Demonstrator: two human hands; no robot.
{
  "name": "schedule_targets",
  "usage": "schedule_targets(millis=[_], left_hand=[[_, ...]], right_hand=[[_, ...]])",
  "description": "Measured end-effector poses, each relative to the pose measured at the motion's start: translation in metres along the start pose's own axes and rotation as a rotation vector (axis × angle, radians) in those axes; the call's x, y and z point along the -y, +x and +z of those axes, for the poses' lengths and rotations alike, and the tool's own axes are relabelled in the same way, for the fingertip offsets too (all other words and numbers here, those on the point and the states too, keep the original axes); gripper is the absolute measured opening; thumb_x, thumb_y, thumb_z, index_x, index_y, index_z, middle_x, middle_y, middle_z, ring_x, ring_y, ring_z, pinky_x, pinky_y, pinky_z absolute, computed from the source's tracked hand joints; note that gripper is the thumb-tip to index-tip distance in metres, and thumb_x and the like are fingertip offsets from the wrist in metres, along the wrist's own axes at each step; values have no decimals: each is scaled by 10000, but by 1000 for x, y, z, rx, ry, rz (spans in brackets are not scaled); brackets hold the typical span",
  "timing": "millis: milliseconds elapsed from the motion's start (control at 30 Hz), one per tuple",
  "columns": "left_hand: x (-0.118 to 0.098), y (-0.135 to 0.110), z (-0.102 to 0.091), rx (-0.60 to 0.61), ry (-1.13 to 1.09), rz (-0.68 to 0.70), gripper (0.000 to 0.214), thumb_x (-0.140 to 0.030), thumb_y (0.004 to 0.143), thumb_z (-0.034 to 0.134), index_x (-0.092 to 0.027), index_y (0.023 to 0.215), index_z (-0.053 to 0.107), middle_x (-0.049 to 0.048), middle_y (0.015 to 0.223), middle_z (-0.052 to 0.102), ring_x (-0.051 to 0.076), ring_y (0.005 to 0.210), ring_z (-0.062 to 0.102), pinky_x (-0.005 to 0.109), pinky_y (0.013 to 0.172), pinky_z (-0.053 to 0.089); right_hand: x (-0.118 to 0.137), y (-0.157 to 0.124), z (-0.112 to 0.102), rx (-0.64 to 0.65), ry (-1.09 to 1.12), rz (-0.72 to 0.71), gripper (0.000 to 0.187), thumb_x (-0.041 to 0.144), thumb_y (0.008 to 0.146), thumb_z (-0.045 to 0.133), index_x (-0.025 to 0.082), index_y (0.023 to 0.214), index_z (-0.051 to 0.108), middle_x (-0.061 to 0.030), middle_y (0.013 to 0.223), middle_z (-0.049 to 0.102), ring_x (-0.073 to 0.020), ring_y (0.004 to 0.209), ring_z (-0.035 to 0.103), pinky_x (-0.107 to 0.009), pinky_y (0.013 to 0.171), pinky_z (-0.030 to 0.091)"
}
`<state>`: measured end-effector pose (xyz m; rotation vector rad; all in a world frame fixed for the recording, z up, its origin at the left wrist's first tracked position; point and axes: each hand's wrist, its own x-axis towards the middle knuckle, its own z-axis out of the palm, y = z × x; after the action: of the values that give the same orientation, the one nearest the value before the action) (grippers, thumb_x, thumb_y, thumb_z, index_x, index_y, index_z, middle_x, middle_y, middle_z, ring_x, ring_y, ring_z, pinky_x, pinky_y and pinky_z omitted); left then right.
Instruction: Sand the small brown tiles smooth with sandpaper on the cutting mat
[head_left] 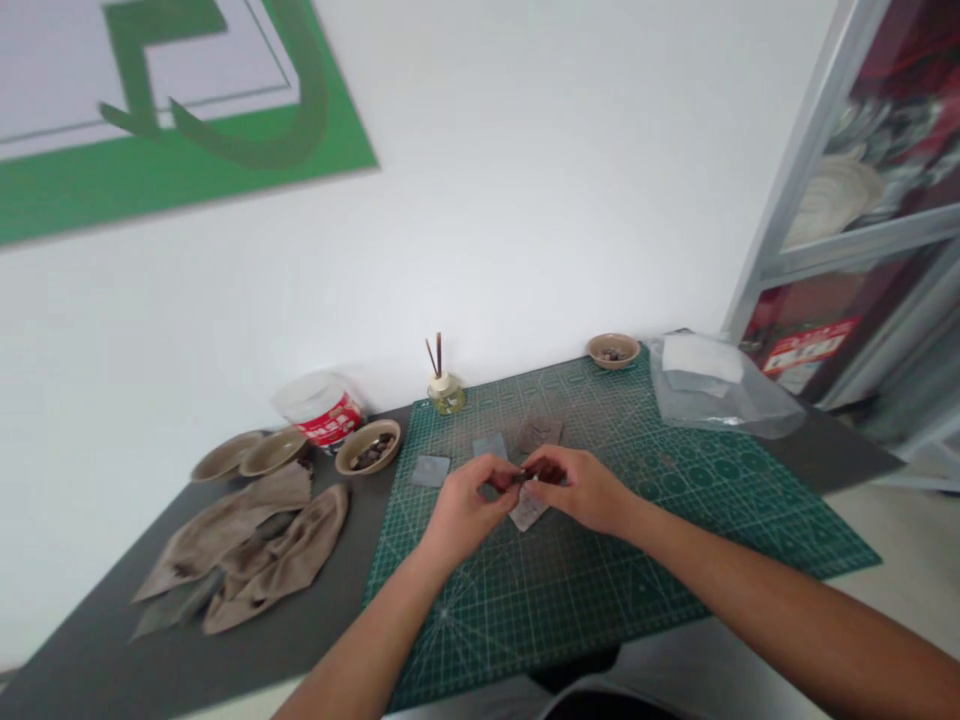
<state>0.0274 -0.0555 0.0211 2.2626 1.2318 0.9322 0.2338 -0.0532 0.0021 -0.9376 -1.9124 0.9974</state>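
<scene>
Item in hand: small dark piece point(523, 477), held above the middle of the green cutting mat point(600, 600). It is too small and blurred for us to say what it is.

Left hand point(469, 505): thumb and forefinger are pinched on the piece's left end and the other fingers are curled under. The forearm comes in over the mat's near edge.

Right hand point(581, 487): fingertips are pinched on the right end, back of the hand up, knuckles bent. The forearm crosses the mat's near right side. We record the two hands meeting fingertip to fingertip, with the piece between them.

Under the hands, a pale grey scrap point(527, 514) lies flat on the mat. Just beyond the hands, towards the mat's far edge, we count three grey squares: left square point(430, 470), middle square point(490, 445) and darker square point(540, 433).

At the mat's far left corner stands a reed diffuser bottle point(446, 392). At its far right corner sits a small bowl point(613, 350), and next to that a clear plastic bag point(712, 390) overlaps the mat's right edge.

Off the mat to the left:
- a bowl of dark pieces point(367, 447), just beside the mat's edge
- a white tub with red label point(321, 408)
- two shallow dishes point(247, 455), further from the mat
- brown cloths point(247, 545), heaped nearer to us
</scene>
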Motion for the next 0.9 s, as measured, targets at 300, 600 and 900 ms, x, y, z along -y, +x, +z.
schedule_targets(millis=[300, 600, 900], left_hand=[[-8, -19, 16, 27, 135, 65, 126, -165, 828, 585, -220, 932, 630, 29, 911, 645, 181, 882, 603, 297, 784, 478], [0, -42, 22, 196, 335, -9, 292, -221, 883, 556, -269, 1166, 610, 52, 1224, 602, 241, 1162, 504, 413, 954, 381], [-2, -50, 18, 154, 348, -27, 308, -250, 876, 577, -282, 1181, 605, 60, 1195, 602, 257, 1132, 481, 425, 930, 331]], right_hand=[[-4, -8, 8, -63, -65, 5, 135, 288, 805, 662, 186, 894, 673, 2, 757, 687, -130, 662, 606, -230, 615, 436], [-8, -11, 9, -41, -415, -56, 91, 269, 770, 699, 203, 833, 705, -8, 745, 673, -166, 750, 585, -270, 705, 414], [-14, -19, 23, 63, -547, -188, 57, 239, 820, 671, 189, 802, 692, -17, 782, 686, -176, 829, 578, -299, 796, 427]])
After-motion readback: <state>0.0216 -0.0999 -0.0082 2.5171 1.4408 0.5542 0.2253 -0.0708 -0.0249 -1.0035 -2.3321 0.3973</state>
